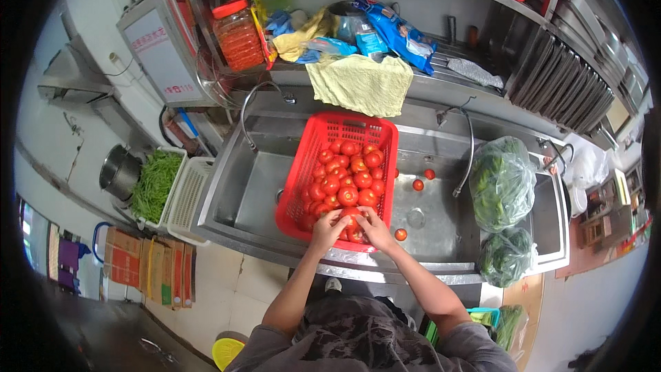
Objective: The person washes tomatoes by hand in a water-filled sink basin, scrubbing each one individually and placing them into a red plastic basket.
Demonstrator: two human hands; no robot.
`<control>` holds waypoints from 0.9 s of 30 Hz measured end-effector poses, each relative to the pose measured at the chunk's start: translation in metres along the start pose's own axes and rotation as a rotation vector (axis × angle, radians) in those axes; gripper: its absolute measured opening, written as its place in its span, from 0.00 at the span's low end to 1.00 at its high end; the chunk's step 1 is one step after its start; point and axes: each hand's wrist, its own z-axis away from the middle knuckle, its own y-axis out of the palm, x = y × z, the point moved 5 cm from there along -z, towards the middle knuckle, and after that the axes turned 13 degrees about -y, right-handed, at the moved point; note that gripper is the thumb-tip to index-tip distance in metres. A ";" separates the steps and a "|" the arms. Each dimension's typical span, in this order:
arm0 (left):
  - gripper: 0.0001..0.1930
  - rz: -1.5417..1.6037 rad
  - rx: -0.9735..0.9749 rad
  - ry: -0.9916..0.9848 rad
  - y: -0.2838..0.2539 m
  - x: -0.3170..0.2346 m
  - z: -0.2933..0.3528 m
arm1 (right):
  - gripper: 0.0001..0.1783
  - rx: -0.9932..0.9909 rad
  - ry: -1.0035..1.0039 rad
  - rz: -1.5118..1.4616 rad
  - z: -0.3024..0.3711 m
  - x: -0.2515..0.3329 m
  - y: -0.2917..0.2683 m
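A red plastic basket (pixel 393 165), heaped with red tomatoes (pixel 348 196), sits across the middle of the steel double sink (pixel 444 234). At the basket's near end, my left hand (pixel 329 229) and my right hand (pixel 374 229) close around a tomato (pixel 352 213) from both sides. Their fingertips almost meet over it, and other tomatoes lie right under them. Several loose tomatoes (pixel 418 184) rest in the right basin, one (pixel 401 234) of them close to my right hand.
Bagged green vegetables (pixel 502 182) stand at the right, beside a curved faucet (pixel 470 145). Another faucet (pixel 244 114) arches over the left basin. A yellow cloth (pixel 361 85) hangs from the shelf behind. Green beans (pixel 157 186) fill a white crate at the left.
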 end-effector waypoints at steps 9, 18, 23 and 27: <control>0.20 -0.276 -0.003 -0.022 -0.063 0.033 -0.067 | 0.17 -0.177 0.045 0.295 -0.055 -0.035 0.037; 0.20 -0.556 -0.069 0.112 -0.063 0.013 -0.063 | 0.22 -0.095 -0.131 0.639 -0.062 -0.027 0.029; 0.14 -0.453 -0.105 0.167 -0.009 -0.047 -0.039 | 0.17 -0.395 -0.197 0.512 -0.023 -0.006 -0.020; 0.07 -0.182 0.025 0.230 0.070 -0.054 -0.032 | 0.14 -0.536 0.000 0.395 0.018 -0.039 -0.089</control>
